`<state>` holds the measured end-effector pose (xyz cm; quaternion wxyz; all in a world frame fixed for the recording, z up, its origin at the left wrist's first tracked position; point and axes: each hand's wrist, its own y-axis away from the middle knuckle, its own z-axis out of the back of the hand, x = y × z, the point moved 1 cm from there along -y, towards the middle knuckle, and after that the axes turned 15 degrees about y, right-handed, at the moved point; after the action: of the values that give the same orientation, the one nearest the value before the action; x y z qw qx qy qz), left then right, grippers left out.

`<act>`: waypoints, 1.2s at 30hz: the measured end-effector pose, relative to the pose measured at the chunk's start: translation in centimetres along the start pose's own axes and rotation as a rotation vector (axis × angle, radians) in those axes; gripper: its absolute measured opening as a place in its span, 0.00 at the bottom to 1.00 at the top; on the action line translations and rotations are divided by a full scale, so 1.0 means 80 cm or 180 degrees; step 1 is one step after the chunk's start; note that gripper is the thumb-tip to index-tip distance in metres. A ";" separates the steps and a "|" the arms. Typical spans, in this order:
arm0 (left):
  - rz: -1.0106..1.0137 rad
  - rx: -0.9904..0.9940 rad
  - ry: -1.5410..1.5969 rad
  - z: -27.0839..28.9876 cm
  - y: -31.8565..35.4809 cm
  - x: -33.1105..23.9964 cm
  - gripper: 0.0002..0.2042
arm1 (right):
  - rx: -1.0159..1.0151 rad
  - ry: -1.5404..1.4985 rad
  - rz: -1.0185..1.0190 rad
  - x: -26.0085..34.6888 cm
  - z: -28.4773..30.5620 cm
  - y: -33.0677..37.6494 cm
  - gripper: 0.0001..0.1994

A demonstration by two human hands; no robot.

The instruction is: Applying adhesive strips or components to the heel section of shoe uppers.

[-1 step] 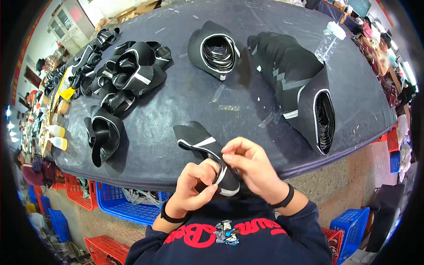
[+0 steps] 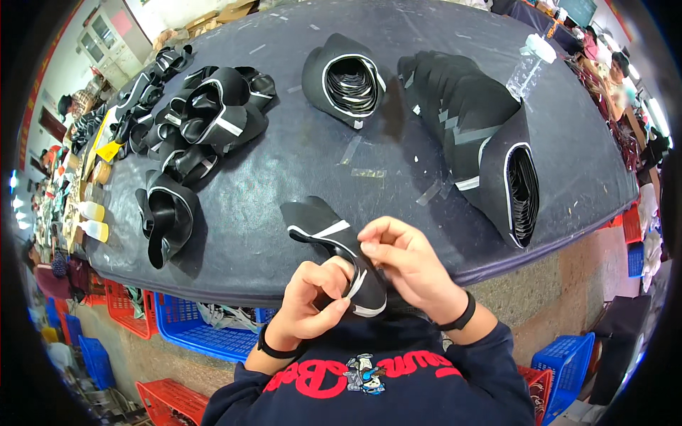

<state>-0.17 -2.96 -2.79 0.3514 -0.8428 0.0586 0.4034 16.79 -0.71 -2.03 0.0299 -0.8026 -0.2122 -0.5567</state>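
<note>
A black shoe upper (image 2: pixel 320 214) with white tape along its edges lies across the table's near edge, its near end close to my body. My left hand (image 2: pixel 312 295) has its fingers tucked into the opening and its thumb bent against the taped rim, gripping it. On the other side, my right hand (image 2: pixel 408 266) is closed, with thumb and forefinger pinched at the upper's right edge. What sits between those fingertips is too small to make out.
On the dark table (image 2: pixel 263 184) are a heap of black uppers (image 2: pixel 227 117), a single one (image 2: pixel 170 216), a nested bundle (image 2: pixel 334 78) and a long stack (image 2: pixel 469 106). A clear bottle (image 2: pixel 529 67) stands far right. Blue (image 2: pixel 195 330) and red crates (image 2: pixel 170 397) sit below.
The upper has shifted very slightly towards me. My right thumb and fingertips have moved a little along its edge; my left hand keeps its grip.
</note>
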 end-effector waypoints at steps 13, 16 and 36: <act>0.1913 -0.0309 -0.1628 -0.005 -0.023 -0.056 0.13 | 0.1286 0.3644 0.1460 0.041 0.004 0.008 0.14; 0.1754 -0.0187 -0.2011 -0.002 -0.025 -0.049 0.06 | 0.1270 0.3874 0.1602 0.033 -0.003 0.009 0.15; 0.1344 0.1624 -0.2198 -0.025 -0.056 -0.085 0.09 | 0.0457 0.2259 0.1448 0.040 0.030 0.034 0.19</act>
<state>-1.77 -2.15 5.41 0.4564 -0.5160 0.2055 0.6951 20.89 -1.53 0.48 0.2788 -0.5836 -0.0445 -0.7614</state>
